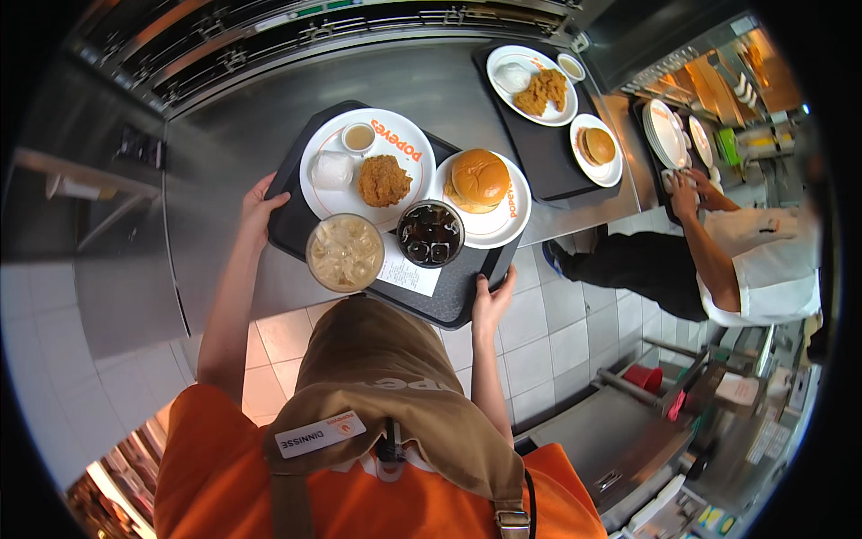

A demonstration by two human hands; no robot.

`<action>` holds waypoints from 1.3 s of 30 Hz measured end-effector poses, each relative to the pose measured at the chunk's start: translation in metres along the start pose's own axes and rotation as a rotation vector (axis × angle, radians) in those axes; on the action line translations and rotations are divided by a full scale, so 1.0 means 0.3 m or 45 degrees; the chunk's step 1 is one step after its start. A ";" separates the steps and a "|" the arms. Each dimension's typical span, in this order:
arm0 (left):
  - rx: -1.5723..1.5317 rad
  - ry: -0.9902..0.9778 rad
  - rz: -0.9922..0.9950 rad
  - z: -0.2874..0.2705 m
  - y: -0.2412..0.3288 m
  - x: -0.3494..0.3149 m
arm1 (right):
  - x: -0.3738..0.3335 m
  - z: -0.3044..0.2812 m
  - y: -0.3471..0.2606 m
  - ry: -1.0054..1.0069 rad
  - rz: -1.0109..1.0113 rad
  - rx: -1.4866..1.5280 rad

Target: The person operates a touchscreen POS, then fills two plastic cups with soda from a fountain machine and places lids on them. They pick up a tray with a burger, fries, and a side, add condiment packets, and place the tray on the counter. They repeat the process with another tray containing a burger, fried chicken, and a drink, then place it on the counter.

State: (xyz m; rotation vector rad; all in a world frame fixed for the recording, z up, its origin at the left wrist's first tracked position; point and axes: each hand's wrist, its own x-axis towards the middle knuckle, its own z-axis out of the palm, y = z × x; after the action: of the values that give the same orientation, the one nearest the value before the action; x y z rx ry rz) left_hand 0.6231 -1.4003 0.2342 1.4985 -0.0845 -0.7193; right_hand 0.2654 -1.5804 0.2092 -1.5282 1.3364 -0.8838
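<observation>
Tray (453,301) at frame centre, loaded with plates and two drinks, is gripped by left hand (258,213) and right hand (491,301) at opposite edges.

Two trays (458,301), four served plates (404,171), two drinks (345,252).

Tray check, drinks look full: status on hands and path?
Left hand and right hand grip black tray edges. Two drinks, two plates aboard. Tray overhangs steel counter.
</observation>
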 end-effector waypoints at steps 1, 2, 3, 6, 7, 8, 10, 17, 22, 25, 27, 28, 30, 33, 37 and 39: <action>-0.017 0.036 0.017 -0.010 -0.020 -0.049 | 0.007 -0.014 0.010 -0.025 -0.077 0.013; -0.025 0.070 0.044 -0.009 -0.035 -0.074 | 0.027 -0.019 0.022 -0.045 -0.156 0.016; -0.037 0.108 0.068 -0.017 -0.056 -0.122 | 0.031 -0.031 0.033 -0.070 -0.162 0.039; -0.067 0.229 0.102 -0.028 -0.115 -0.239 | 0.059 -0.052 0.061 -0.175 -0.110 0.046; -0.079 0.275 0.107 -0.033 -0.128 -0.268 | 0.068 -0.056 0.067 -0.208 -0.167 0.082; -0.094 0.297 0.132 -0.039 -0.141 -0.302 | 0.071 -0.063 0.068 -0.224 -0.193 0.104; -0.150 0.312 0.184 -0.046 -0.164 -0.347 | 0.086 -0.064 0.066 -0.267 -0.238 0.137; -0.215 0.556 0.234 -0.086 -0.171 -0.518 | 0.134 -0.032 -0.002 -0.466 -0.331 0.159; -0.295 0.726 0.266 -0.164 -0.136 -0.675 | 0.103 0.008 -0.129 -0.652 -0.388 0.127; -0.381 0.820 0.307 -0.232 -0.135 -0.750 | 0.066 0.072 -0.217 -0.775 -0.367 0.138; -0.402 0.895 0.327 -0.299 -0.130 -0.837 | 0.016 0.115 -0.277 -0.901 -0.455 0.166; -0.437 0.923 0.332 -0.337 -0.129 -0.886 | -0.018 0.141 -0.305 -0.927 -0.450 0.130; -0.457 1.030 0.278 -0.400 -0.142 -1.026 | -0.121 0.147 -0.346 -1.004 -0.412 0.056; -0.474 1.166 0.280 -0.578 -0.122 -1.158 | -0.290 0.288 -0.421 -1.160 -0.472 0.093; -0.523 1.349 0.162 -0.824 -0.116 -1.446 | -0.610 0.398 -0.493 -1.369 -0.458 0.049; -0.527 1.421 0.187 -0.998 -0.099 -1.587 | -0.811 0.478 -0.522 -1.484 -0.433 0.078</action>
State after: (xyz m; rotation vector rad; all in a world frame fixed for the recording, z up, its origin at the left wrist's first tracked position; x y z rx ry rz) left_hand 0.3769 -0.9076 0.3522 1.2864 0.7467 0.2753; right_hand 0.4128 -1.3140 0.3169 -1.7812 0.2050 -0.0967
